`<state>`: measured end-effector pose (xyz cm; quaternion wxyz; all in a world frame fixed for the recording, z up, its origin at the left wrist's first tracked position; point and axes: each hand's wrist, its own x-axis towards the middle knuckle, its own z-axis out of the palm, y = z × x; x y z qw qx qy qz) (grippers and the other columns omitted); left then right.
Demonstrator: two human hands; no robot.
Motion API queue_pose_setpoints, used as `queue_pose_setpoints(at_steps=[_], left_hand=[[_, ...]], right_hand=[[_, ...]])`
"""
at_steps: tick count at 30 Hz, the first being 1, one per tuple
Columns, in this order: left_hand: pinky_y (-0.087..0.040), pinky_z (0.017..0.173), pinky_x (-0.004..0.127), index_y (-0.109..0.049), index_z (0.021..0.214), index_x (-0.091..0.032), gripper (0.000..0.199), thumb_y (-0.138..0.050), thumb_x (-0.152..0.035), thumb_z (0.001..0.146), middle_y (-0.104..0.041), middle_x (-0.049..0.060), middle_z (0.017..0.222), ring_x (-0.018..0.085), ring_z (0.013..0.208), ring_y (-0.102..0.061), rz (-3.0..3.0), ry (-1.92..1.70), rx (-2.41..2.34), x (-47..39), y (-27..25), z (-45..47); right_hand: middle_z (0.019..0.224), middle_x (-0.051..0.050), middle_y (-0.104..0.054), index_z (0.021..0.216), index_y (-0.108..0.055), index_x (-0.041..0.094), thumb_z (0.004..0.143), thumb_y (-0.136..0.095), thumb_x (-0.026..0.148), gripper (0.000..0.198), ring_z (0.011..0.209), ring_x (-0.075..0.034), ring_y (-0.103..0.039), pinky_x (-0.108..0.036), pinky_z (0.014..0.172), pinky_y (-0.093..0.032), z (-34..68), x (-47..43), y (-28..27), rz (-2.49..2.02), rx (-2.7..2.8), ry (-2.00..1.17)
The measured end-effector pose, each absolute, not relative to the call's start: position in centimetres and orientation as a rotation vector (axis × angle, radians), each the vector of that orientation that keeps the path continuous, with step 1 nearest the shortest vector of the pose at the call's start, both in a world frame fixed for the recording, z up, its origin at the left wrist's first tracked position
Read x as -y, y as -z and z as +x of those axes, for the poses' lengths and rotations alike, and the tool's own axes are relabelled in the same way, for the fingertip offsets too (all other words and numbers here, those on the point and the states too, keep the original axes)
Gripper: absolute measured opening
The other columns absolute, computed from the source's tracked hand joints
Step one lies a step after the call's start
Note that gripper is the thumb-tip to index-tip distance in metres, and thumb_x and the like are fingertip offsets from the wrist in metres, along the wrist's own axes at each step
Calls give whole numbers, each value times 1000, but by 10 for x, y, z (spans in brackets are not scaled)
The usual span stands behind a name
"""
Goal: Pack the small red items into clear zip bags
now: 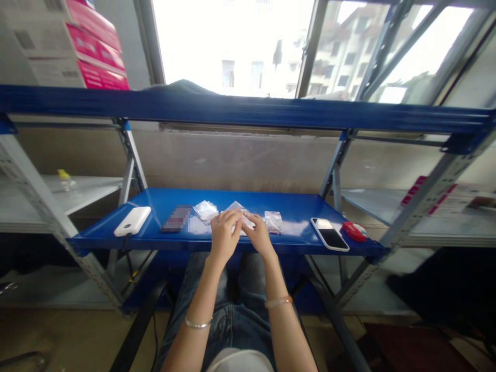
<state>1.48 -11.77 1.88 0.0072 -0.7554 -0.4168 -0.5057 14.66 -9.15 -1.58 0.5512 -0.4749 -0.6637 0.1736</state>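
My left hand (226, 230) and my right hand (257, 235) meet over the front middle of the blue shelf (178, 194). Between their pinched fingertips is a small clear plastic bag (248, 222), mostly covered by the fingers; its contents are too blurred to name. Just behind the fingers lies a piece of clear plastic (235, 205), and I cannot tell whether it is part of the same bag. A pile of clear plastic bags (206, 211) lies left of my left hand. To the right of my right hand is another small clear bag (273, 222) with small pieces inside.
A white power bank (133, 221) with a cable and a blurred-out brown rectangle (177, 218) are on the left. On the right lie a phone (330, 235) and a red object (354, 231). A blue beam (248, 111) crosses above; pink-and-white boxes (96, 49) stand upper left.
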Motion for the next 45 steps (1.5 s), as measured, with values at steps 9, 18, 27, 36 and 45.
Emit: queue_pose_setpoints(at_steps=[9, 18, 27, 36, 45], left_hand=[[-22, 108, 53, -40, 135, -29, 76, -52, 0, 65, -38, 7, 146, 29, 138, -27, -2768, 1087, 1355, 115, -11, -5], [-18, 108, 53, -51, 122, -26, 61, -71, -22, 64, -63, 9, 121, 29, 118, -53, -2744, 1189, 1463, 107, -3, -5], [-18, 106, 49, -56, 108, -26, 44, -71, -28, 67, -67, 5, 110, 26, 106, -58, -2715, 1251, 1462, 111, -10, -3], [-36, 96, 43, -62, 97, -24, 37, -74, -37, 65, -71, 4, 90, 25, 91, -64, -2529, 1493, 1559, 109, -8, 1], [-49, 80, 35, -54, 110, -17, 62, -75, -47, 60, -68, 8, 92, 21, 87, -65, -2159, 2187, 1998, 75, 15, -30]], right_hand=[[134, -8, -49, 101, -71, 29, 59, -81, 27, 43, 130, -31, -34, -51, 107, -26, 156, 92, 24, -1142, 1788, -394], [107, -7, -67, 91, -73, 26, 81, -57, 21, 20, 108, -23, -57, -43, 99, -39, 153, 92, 14, -958, 1809, -527], [112, -7, -63, 92, -72, 25, 67, -73, 31, 26, 119, -25, -47, -41, 100, -34, 150, 98, 12, -1052, 1685, -606], [96, -6, -70, 81, -70, 21, 75, -61, 43, 25, 95, -23, -60, -36, 83, -42, 153, 95, 7, -1070, 1479, -633], [102, -13, -65, 88, -71, 19, 79, -55, 25, 20, 102, -28, -54, -47, 91, -36, 153, 62, 58, -1507, 1353, -56]])
